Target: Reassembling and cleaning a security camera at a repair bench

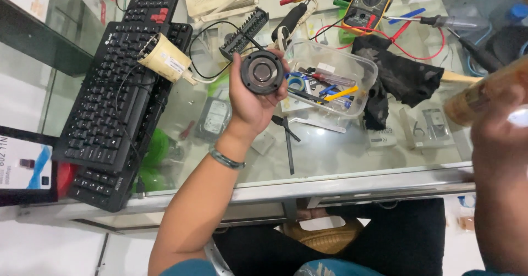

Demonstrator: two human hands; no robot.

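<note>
While the left hand (250, 97) lifts the round black disc part (262, 72) above the counter (352, 149), just left of the clear plastic tub (330, 81), fingers pinching its rim, keeping it face-up seems wise; the blurred right hand's (498, 160) grip is unreadable.

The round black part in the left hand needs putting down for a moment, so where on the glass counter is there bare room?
Barest glass lies along the near metal edge, between the tweezers and the small packets. A smaller patch sits between the keyboards and the left hand holding the round black part. The back is crowded: plastic tub, black cloth, multimeter.
</note>
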